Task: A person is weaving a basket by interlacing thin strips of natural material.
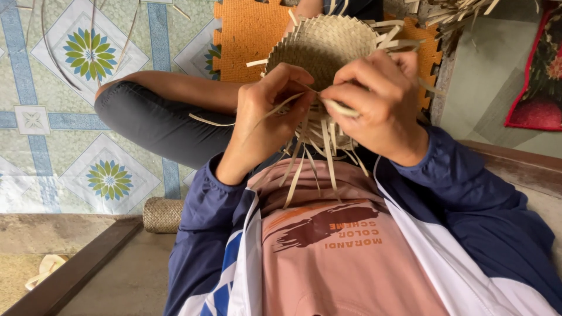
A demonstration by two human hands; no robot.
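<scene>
Nearest the camera, a pink shirt (328, 246) with a dark brush-stroke print, under an open navy jacket (486, 216) with white panels. Just above, loose pale strips (298, 169) hanging from the near rim of a half-woven basket (322, 44), fanning down over the chest. Left hand (266, 114) closed in a pinch on one thin strip (275, 111), thumb and forefinger meeting near the basket's rim, the strip curving down and away toward the left. Right hand (374, 99) likewise closed, fingers curled and gripping a strip (339, 108) at the same rim, fingertips almost touching those of the left. Basket held up between both hands over the lap, round and bowl-shaped, tight checker weave, more unwoven ends sticking out around its far edge. Left of the hands, a bent knee in dark grey trousers (152, 117), resting on the floor. Beyond the basket, an orange foam mat (243, 29) with jigsaw edges. Further left, tiled floor (47, 76) with blue bands and green flower patterns, a few stray strips lying across it. Lower left, a small woven roll (163, 215) beside a wooden door sill (76, 272). Far right, a red patterned cloth (538, 76) and, at the top edge, a bundle of loose strips (462, 11).
</scene>
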